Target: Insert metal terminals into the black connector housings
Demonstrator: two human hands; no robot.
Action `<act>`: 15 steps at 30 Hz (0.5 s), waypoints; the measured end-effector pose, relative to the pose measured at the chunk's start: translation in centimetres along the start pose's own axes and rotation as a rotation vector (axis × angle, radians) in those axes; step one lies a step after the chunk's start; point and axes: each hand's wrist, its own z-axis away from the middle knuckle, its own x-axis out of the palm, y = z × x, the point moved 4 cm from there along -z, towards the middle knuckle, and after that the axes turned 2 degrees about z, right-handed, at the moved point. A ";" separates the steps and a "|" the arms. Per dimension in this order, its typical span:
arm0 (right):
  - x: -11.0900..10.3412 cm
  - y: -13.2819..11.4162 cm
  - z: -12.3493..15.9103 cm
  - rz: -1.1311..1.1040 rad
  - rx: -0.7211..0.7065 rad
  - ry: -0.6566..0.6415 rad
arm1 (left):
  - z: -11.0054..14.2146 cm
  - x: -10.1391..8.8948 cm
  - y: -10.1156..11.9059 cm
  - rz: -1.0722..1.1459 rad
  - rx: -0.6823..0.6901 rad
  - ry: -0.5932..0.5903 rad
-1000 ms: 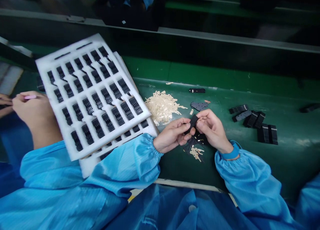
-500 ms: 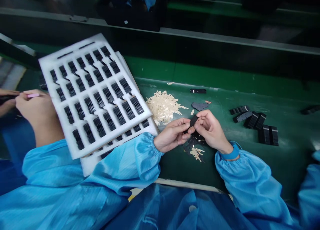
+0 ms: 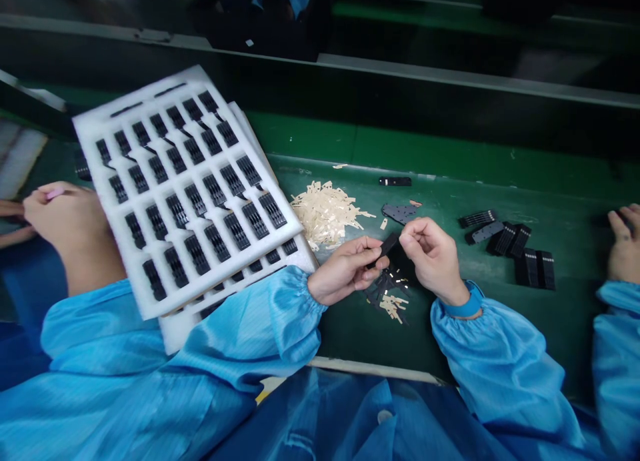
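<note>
L hand (image 3: pixel 345 271) pinches thin black strip (image 3: pixel 385 247); R hand (image 3: pixel 433 254) half-curled, apparently empty, just beside; rough heap of pale slivers (image 3: pixel 325 214) past L hand.

A black part (image 3: pixel 385 247) shows against the dark green bench top (image 3: pixel 350 334), beside pale beige strips (image 3: pixel 325 214), a white foam tray (image 3: pixel 95 124) patterned with slanted rows of black pieces (image 3: pixel 215 191), and finely striped light-blue sleeves (image 3: pixel 500 361) with a brighter blue wristband (image 3: pixel 467 307).
</note>
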 end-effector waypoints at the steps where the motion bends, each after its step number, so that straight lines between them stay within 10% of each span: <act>1: 0.0 0.1 0.0 0.001 0.005 -0.006 | 0.0 0.0 0.0 -0.011 -0.004 0.000; 9: 0.0 -1.4 0.0 -0.037 0.011 -0.067 | -0.1 -0.1 0.0 -0.116 0.020 0.001; 15: -16.6 -3.2 1.3 -0.268 0.002 -0.175 | -0.3 -0.2 -0.2 -0.120 0.024 -0.001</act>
